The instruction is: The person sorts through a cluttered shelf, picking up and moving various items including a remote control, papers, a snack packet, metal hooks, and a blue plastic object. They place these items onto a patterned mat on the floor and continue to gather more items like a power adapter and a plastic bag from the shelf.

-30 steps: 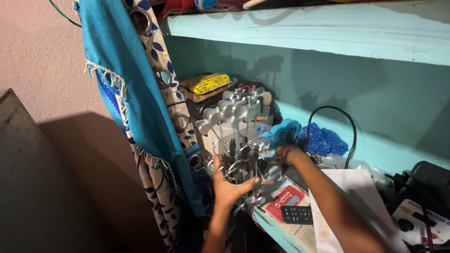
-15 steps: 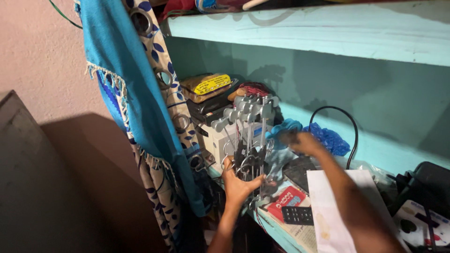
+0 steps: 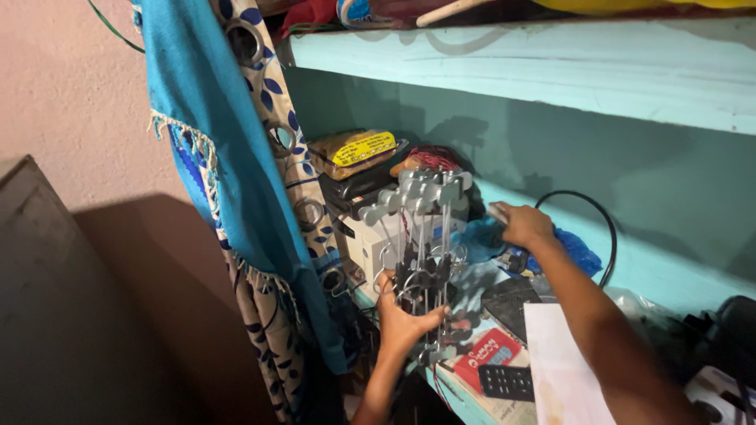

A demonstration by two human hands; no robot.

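Note:
My left hand (image 3: 403, 315) grips the dark lower part of a metal rack (image 3: 421, 236) made of thin upright rods topped with grey shaped pieces; the rack stands at the front of a turquoise shelf (image 3: 461, 386). My right hand (image 3: 524, 224) reaches further back over a blue plastic bag (image 3: 579, 248) and seems closed on a small pale object there, though I cannot make out what it is.
A blue cloth (image 3: 209, 149) and a leaf-patterned curtain (image 3: 287, 157) hang at the left. Behind the rack sit a yellow-labelled packet (image 3: 354, 149) and a white box (image 3: 366, 244). A black cable (image 3: 602, 228), white paper (image 3: 563, 354), a red booklet (image 3: 488, 354) and a black remote (image 3: 508, 382) lie on the shelf.
My right hand has moved from the rack's right side back and right, over the blue bag. The left hand keeps hold of the rack, which now stands a little more upright.

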